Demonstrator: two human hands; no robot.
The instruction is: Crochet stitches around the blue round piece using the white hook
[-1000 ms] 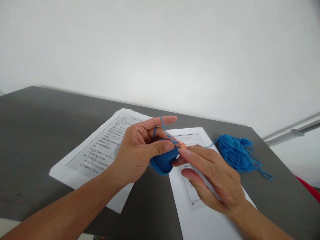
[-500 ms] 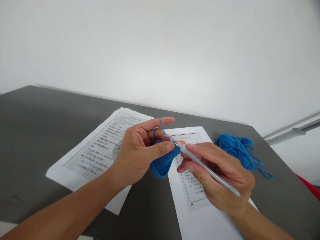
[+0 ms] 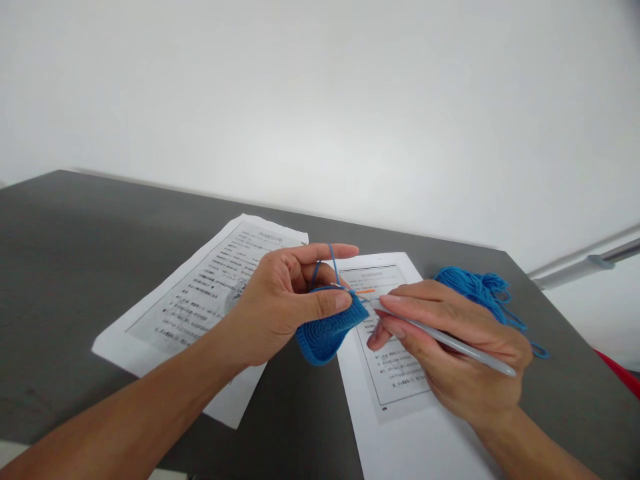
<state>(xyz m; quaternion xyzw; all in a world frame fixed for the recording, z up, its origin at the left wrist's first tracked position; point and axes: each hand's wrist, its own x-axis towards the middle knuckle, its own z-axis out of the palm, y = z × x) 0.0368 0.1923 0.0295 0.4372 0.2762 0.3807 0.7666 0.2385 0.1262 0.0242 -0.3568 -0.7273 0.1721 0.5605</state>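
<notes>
My left hand [image 3: 283, 300] pinches a blue crochet piece [image 3: 327, 333] between thumb and fingers, its index finger stretched out with blue yarn [image 3: 334, 260] looped over it. In my right hand [image 3: 455, 350] is a crochet hook [image 3: 460, 345] with a pale grey handle, held like a pen. The hook's metal tip meets the top edge of the piece close to my left thumb. A small orange stitch marker [image 3: 365, 291] shows at that edge. Both hands are above the table, and my left fingers behind the piece are partly hidden.
A printed sheet [image 3: 200, 293] lies on the dark grey table [image 3: 125, 220] at left, another sheet [image 3: 400, 433] under my right hand. A bundle of blue yarn [image 3: 473, 287] rests at right, partly behind that hand. A white wall [image 3: 320, 120] stands behind the table.
My right hand and the hook have moved right, and the hook lies flatter. My left hand has shifted slightly right and down with the crochet piece. The orange marker looks thinner, turned edge-on.
</notes>
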